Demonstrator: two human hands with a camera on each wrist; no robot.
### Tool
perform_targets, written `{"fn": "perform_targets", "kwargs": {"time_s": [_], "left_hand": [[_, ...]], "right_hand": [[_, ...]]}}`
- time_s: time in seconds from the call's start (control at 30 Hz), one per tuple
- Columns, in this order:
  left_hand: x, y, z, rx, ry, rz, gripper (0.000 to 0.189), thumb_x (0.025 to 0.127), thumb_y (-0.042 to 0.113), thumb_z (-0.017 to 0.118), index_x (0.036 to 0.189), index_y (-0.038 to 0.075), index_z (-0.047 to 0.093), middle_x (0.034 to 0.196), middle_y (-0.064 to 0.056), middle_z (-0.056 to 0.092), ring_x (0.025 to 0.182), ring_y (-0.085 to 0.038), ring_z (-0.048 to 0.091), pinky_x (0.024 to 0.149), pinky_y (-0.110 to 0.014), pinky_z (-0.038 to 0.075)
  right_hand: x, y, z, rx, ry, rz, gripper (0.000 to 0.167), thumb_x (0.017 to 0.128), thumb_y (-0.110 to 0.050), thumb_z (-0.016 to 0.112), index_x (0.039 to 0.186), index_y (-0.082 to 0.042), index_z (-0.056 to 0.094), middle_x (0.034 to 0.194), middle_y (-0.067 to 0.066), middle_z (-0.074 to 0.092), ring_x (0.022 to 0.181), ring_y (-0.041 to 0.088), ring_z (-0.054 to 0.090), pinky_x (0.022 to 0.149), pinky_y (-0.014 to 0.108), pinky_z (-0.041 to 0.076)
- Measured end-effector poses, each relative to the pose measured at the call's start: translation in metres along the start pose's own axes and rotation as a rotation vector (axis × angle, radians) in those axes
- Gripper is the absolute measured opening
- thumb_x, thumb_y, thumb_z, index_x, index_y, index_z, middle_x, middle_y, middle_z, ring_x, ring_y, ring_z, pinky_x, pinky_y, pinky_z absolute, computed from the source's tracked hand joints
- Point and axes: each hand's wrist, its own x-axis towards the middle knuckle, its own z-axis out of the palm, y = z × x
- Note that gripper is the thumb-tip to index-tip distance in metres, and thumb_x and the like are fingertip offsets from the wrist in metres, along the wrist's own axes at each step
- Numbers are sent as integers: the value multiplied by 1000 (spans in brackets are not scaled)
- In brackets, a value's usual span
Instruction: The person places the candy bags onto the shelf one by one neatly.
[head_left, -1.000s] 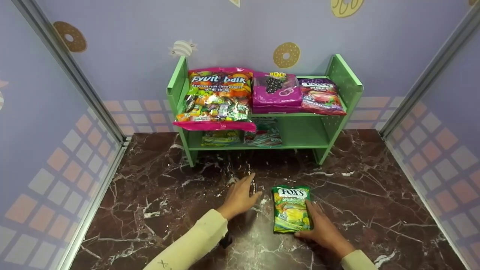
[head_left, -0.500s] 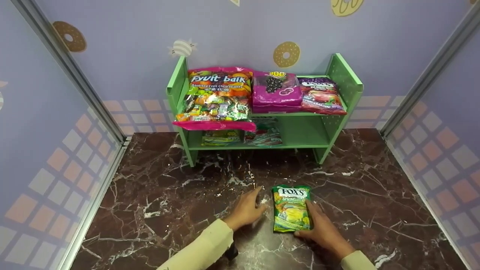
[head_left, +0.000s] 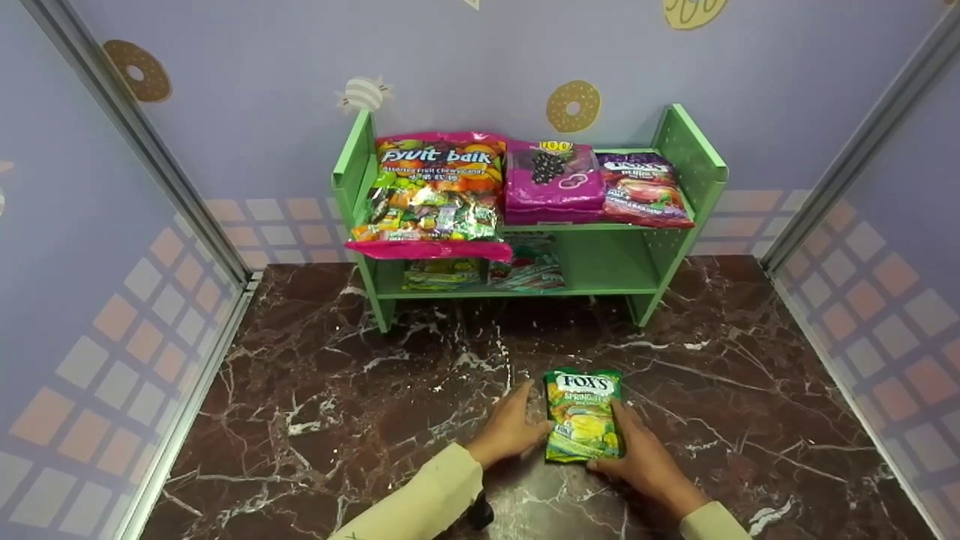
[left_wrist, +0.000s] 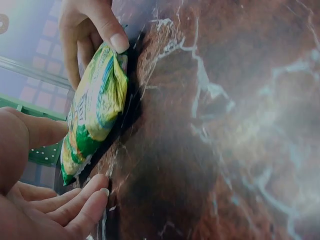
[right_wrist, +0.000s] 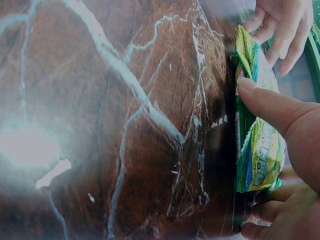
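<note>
A green and yellow Fox's candy bag [head_left: 581,420] lies face up on the dark marble surface, its printed front toward the head camera. My right hand [head_left: 649,459] grips its right side; in the right wrist view the thumb [right_wrist: 267,102] presses the lower edge and the fingers curl at the side. On the other side is my left hand [head_left: 511,429], fingers extended and apart, thumb tip right at the bag's left edge. The left wrist view shows the bag [left_wrist: 92,102] between both hands, with the left fingers [left_wrist: 82,207] low beside it.
Behind stands a green two-tier shelf [head_left: 611,292]. Its top holds a large Fyuit Baik candy bag [head_left: 439,195], a purple pack [head_left: 553,184] and a purple-red Fox's bag [head_left: 645,191]. Two more bags [head_left: 525,264] sit on the lower tier. Patterned walls enclose the sides.
My left hand has moved right and toward me, from the marble left of the candy bag up to its left edge. The right hand and the bag have stayed in place.
</note>
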Motion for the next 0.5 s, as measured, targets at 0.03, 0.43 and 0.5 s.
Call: {"fn": "perform_targets", "kwargs": {"time_s": [0.03, 0.43, 0.5], "left_hand": [[0, 1, 1, -6, 2, -1, 80, 83, 28, 74, 145, -4, 35, 133, -19, 56, 109, -33, 62, 102, -49, 45], [-1, 5, 12, -53, 18, -4, 75, 79, 28, 76, 140, -1, 42, 131, -21, 55, 116, -36, 56, 102, -50, 45], [-2, 6, 14, -50, 20, -7, 76, 78, 29, 77, 140, 1, 42, 132, -20, 55, 119, -37, 55, 101, -50, 45]], "right_hand": [[0, 0, 0, 2, 2, 0, 114, 65, -35, 89, 153, -3, 24, 151, 30, 33, 131, 44, 45, 104, 54, 41], [0, -4, 3, 37, 27, -14, 111, 66, -24, 88, 153, -2, 23, 151, 27, 34, 129, 45, 46, 104, 54, 41], [0, -5, 4, 50, 38, -28, 110, 66, -21, 88, 153, -2, 23, 152, 27, 34, 129, 44, 47, 105, 53, 41]]}}
